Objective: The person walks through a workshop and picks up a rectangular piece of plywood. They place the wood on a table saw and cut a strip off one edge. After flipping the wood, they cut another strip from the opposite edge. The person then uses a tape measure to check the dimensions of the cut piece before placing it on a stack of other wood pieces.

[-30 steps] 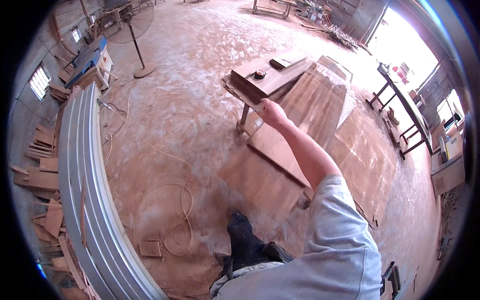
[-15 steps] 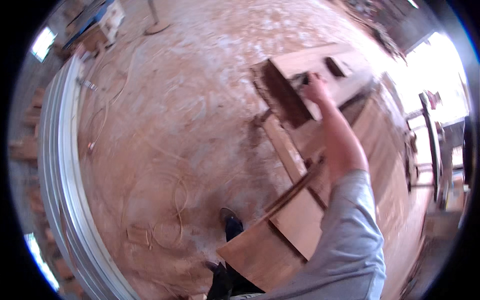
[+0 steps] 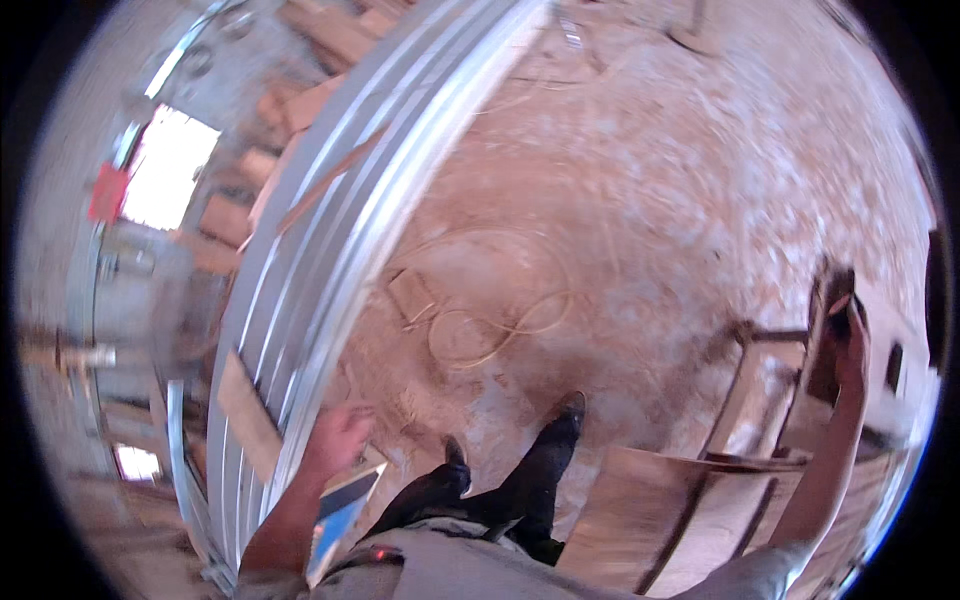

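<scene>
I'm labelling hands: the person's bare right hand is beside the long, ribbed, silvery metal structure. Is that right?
Not quite: the bare left hand is beside the long, ribbed, silvery metal structure, as the head view shows. The bare right hand is by the flat, pale brown wooden boards.

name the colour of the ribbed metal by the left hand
The ribbed metal is silvery grey, clearest in the head view.

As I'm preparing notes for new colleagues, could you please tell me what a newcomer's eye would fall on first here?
Probably the long, ridged silver metal piece, sweeping from top centre to lower left. Next, perhaps, come the glaring window at upper left and the pale hose looped on the floor near the middle. The right hand is by stacked boards at far right.
</scene>
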Action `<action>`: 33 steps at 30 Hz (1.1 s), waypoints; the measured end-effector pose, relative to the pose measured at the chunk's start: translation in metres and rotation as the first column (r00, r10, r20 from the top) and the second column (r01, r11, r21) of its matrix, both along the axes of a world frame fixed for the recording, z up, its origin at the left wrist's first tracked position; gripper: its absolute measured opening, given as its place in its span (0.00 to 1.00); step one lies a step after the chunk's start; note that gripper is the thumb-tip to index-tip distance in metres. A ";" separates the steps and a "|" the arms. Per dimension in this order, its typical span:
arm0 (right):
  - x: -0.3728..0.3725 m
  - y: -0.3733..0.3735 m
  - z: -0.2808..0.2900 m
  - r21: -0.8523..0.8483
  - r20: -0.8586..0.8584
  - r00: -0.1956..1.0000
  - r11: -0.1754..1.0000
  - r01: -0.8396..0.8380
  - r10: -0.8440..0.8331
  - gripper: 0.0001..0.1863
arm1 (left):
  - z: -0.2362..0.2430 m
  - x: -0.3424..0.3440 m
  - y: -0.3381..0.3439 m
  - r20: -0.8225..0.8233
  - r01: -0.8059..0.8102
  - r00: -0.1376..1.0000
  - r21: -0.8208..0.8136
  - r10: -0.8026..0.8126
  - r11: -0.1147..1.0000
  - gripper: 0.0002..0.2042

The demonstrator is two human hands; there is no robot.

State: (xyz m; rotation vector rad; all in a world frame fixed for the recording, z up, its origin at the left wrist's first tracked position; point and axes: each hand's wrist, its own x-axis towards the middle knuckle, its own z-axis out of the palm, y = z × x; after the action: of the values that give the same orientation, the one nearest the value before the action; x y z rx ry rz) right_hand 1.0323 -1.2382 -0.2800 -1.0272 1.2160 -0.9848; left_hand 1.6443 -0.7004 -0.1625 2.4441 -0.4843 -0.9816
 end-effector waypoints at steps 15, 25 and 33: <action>0.566 0.600 0.140 -0.340 -0.300 0.205 0.097 -0.936 0.932 0.34 | 0.020 0.051 0.216 -0.891 -0.732 0.436 -0.269 0.128 0.626 0.17; 0.664 0.689 0.188 -0.056 -0.710 -0.310 -0.489 -0.870 0.632 0.36 | 0.042 0.082 0.324 -0.841 -0.790 0.508 -0.370 0.185 0.489 0.12; 0.731 0.647 0.175 0.188 -0.566 -0.610 -0.634 -0.750 0.554 0.30 | 0.054 0.130 0.356 -0.476 -0.685 0.721 -0.384 0.503 0.619 0.10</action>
State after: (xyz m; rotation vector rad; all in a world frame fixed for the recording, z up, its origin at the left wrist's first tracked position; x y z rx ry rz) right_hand 1.7634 -0.5908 -0.1045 -2.1706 -0.4253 0.8396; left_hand 1.7742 -0.3449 -0.1089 1.6756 0.1867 -0.7747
